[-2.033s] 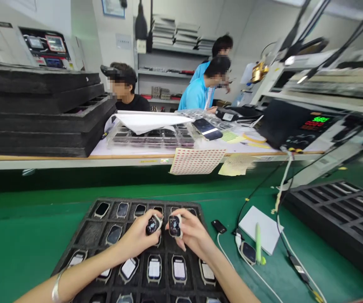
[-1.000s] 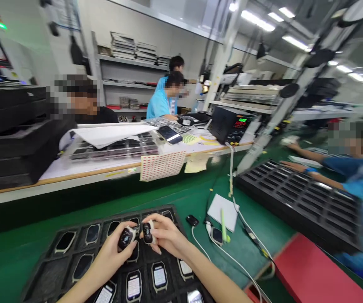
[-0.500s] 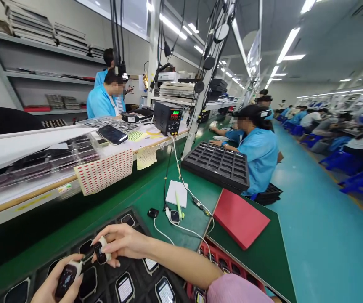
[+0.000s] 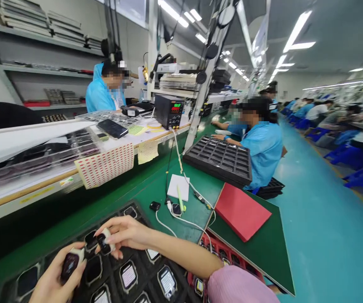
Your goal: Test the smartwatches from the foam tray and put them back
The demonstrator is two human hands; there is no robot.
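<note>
My left hand (image 4: 59, 273) is closed on a smartwatch body (image 4: 70, 266) with a dark face and a pale case, held at the lower left. Just to its right, my right hand (image 4: 126, 236) pinches a second smartwatch body (image 4: 104, 242), also dark-faced with a pale case. Both are held above a black foam tray (image 4: 112, 269) whose pockets hold several watches. Some of those, like the watch (image 4: 128, 275) below my right hand, show lit white screens; others, such as the watch (image 4: 28, 280) at far left, are dark.
A white notepad (image 4: 176, 189) with a green pen, a cabled watch (image 4: 176, 209) and a small black device (image 4: 155, 205) lie on the green bench. A red box (image 4: 242, 212) sits right, above a red tray (image 4: 208, 244). Beyond are a black tray (image 4: 219, 158) and a seated co-worker (image 4: 260, 143).
The camera view has shifted slightly, and the tray sits a little higher in the picture. Both hands keep hold of their watch bodies, still close together.
</note>
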